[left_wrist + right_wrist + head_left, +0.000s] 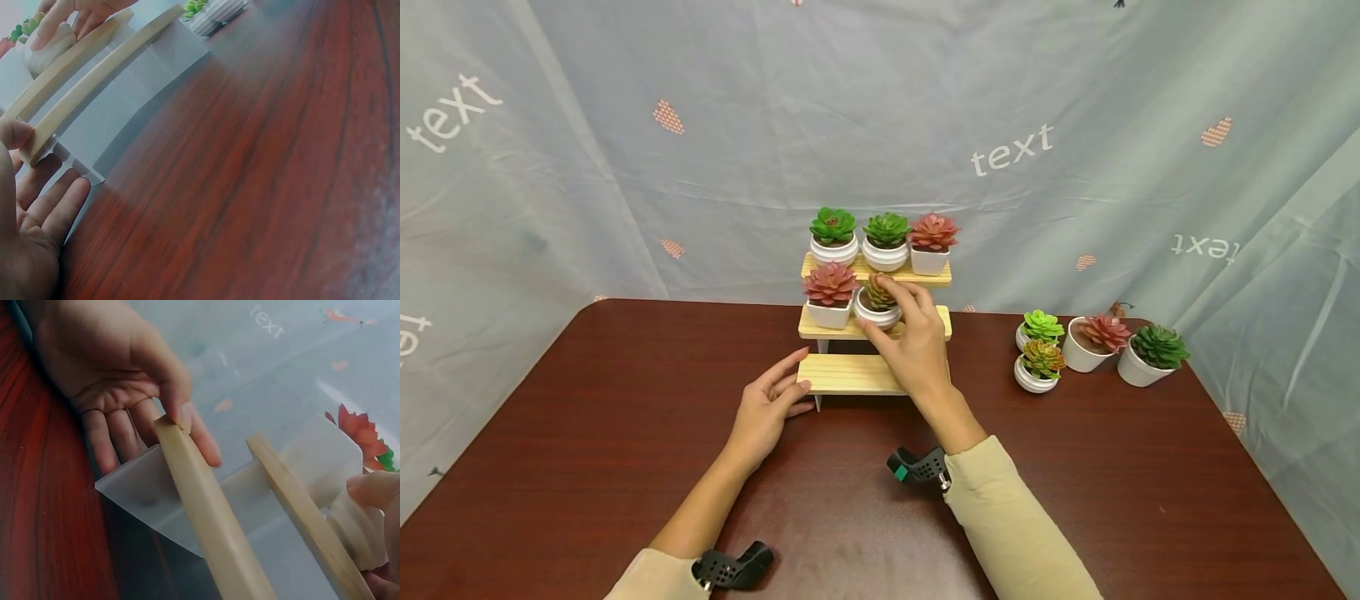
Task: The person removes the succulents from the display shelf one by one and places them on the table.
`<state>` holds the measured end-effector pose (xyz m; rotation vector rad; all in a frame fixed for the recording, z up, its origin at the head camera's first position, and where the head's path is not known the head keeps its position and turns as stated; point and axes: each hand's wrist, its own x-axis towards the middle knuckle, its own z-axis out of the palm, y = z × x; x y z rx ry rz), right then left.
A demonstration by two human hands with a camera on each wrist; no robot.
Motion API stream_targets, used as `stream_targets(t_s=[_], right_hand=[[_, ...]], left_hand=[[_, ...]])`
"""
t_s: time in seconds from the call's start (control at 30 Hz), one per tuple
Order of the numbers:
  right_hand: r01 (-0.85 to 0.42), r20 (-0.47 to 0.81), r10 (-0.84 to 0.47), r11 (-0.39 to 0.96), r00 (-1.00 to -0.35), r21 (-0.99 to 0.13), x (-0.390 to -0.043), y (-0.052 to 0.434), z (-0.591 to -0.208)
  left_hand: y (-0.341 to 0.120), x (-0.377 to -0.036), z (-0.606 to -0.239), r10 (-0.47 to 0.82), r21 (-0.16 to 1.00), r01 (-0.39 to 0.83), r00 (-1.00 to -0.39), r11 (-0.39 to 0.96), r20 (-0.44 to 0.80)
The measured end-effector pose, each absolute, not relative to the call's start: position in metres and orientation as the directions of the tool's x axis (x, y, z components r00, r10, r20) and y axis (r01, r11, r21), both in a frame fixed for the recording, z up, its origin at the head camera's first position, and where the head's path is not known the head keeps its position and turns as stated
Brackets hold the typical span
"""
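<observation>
Grey-blue cloth printed with the word "text" backs a dark red-brown wooden table. Right hand: fingers curled round a small white ribbed pot holding a brown-green succulent, which stands on the middle step of a pale three-step wooden stand, at 12 o'clock from the palm. Left hand: fingers relaxed, thumb pressed on the bottom step's left end; that step's long axis runs 9 to 3. Four potted succulents wait at 3 o'clock, nearer the right hand.
</observation>
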<state>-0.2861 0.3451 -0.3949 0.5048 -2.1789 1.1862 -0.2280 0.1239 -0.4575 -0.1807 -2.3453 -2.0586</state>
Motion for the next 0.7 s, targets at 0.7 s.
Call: stream_targets(t_s=[0.7], right_hand=[[-0.656, 0.680, -0.077, 0.363, -0.729, -0.662, -0.255, 0.392, -0.372]], left_hand=[[0.125, -0.229, -0.458, 0.075, 0.984, 0.107, -0.992, 0.142, 0.097]])
